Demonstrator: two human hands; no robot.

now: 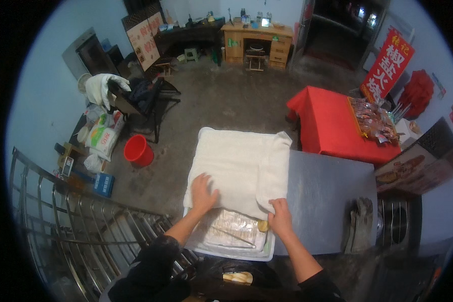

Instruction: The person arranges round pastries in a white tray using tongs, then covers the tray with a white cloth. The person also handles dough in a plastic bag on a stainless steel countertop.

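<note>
A cream-coloured cloth [231,166] covers most of a white plastic bin [226,254] in front of me. My left hand [204,195] rests on the cloth's near left part, thumb and fingers apart. At the near right corner my right hand [280,216] is closed, pinching the cloth's edge. The cloth's right side is folded over in a strip. In the uncovered near end, a thin metal rod [231,235] lies across a pale slatted mat [236,221]. A small yellowish round piece [262,225] sits beside my right hand; its kind is unclear.
The bin stands on a grey metal table [327,196]. A table with a red cloth [324,126] adjoins its far right. Metal racks [85,221] rise at the left, near a red bucket [139,151] and a black chair [141,100]. Wooden desk [256,34] at the back.
</note>
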